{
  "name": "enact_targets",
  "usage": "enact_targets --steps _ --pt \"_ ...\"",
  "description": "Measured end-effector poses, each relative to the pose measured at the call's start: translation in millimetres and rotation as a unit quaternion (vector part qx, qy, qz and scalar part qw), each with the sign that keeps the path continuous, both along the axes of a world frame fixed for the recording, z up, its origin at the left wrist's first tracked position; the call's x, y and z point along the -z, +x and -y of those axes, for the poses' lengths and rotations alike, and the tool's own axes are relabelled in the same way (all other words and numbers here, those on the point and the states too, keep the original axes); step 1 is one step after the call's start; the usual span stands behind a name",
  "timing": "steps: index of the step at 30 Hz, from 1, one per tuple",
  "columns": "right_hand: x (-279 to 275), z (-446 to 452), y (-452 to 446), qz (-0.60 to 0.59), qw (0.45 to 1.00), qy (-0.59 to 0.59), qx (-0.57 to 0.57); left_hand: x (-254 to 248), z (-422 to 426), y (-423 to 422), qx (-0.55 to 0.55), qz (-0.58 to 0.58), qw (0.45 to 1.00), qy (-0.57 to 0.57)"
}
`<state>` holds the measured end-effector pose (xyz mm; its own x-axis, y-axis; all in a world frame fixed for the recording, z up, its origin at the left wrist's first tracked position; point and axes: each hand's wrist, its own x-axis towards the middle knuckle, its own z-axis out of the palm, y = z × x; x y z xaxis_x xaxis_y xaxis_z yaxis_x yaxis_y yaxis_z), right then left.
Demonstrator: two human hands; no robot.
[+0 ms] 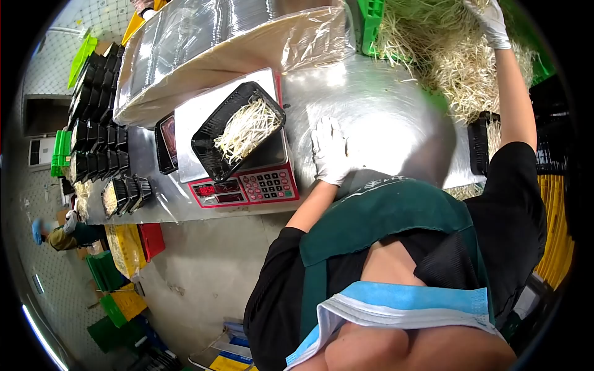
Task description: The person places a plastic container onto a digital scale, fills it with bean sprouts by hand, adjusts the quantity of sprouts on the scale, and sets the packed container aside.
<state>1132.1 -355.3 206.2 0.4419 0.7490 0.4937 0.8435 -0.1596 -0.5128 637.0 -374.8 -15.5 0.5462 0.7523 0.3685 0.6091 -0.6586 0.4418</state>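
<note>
My left hand [331, 151], in a white glove, lies flat on the steel table [387, 117] with its fingers stretched out, just right of the scale. My right hand [489, 25], gloved too, reaches into the heap of bean sprouts [461, 68] at the upper right. Its fingertips are at the picture's edge and partly out of sight, so what they grip is unclear. A black plastic tray [207, 137] holding some bean sprouts [247, 130] sits at a slant on the scale [288, 179], which has a red-framed keypad and a lit display.
Wrapped clear film or lids [229, 46] lie behind the scale. Another black tray [166, 145] is partly under it. Stacked black trays [93, 142] stand at left. A tray with sprouts [479, 145] is by my right arm. A green crate [371, 25] borders the heap. A person [62, 235] is far left.
</note>
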Motion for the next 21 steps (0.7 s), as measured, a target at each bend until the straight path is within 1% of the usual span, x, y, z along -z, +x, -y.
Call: enact_targets --steps 3,4,5,6,7,8,9,10,12,13,14,15,16,17,18,19,20,21 --pt "-32 30 -46 -0.055 0.997 0.013 -0.058 5 -1 -2 -0.002 0.004 1.000 -0.014" --pt "-38 37 -66 -0.074 0.994 0.011 -0.081 1 1 -3 0.001 0.050 0.999 0.001" --pt "-41 44 -87 -0.092 0.990 0.005 -0.107 3 1 -3 0.005 0.053 0.999 0.000" --pt "-40 48 -109 -0.112 0.985 -0.002 -0.134 7 -2 -3 0.003 0.120 0.993 -0.005" --pt "-37 53 -131 -0.131 0.979 -0.011 -0.157 9 -6 -3 0.001 0.185 0.983 -0.011" --pt "-30 57 -153 -0.149 0.972 -0.024 -0.181 9 -8 -2 -0.015 0.218 0.971 -0.096" --pt "-19 58 -174 -0.167 0.964 -0.040 -0.202 13 -17 2 -0.011 0.217 0.971 -0.096" --pt "-6 60 -195 -0.188 0.955 -0.059 -0.223 21 -30 9 -0.027 0.261 0.944 -0.202" --pt "31 55 -233 -0.226 0.936 -0.132 -0.235 12 -35 21 -0.086 0.258 0.938 -0.212" --pt "50 46 -246 -0.232 0.917 -0.234 -0.223 5 -39 30 -0.082 0.257 0.939 -0.215" --pt "68 38 -259 -0.225 0.888 -0.338 -0.215 -1 -46 41 -0.089 0.390 0.798 -0.451" --pt "87 30 -272 -0.132 0.897 -0.386 -0.173 -3 -45 46 -0.063 0.432 0.712 -0.551" --pt "105 22 -284 -0.040 0.890 -0.434 -0.132 -4 -45 52 -0.055 0.467 0.603 -0.644" --pt "125 22 -295 -0.008 0.909 -0.401 -0.110 -4 -44 57 -0.066 0.483 0.494 -0.720" --pt "140 17 -294 -0.051 0.892 -0.433 -0.122 30 -50 74 0.007 0.507 0.506 -0.698" --pt "145 18 -285 -0.054 0.892 -0.433 -0.122 49 -54 83 0.080 0.528 0.514 -0.672" --pt "151 26 -273 -0.084 0.916 -0.353 -0.169 39 -50 74 0.079 0.524 0.514 -0.674" --pt "159 35 -258 -0.115 0.932 -0.271 -0.211 13 -42 54 0.047 0.495 0.555 -0.667"
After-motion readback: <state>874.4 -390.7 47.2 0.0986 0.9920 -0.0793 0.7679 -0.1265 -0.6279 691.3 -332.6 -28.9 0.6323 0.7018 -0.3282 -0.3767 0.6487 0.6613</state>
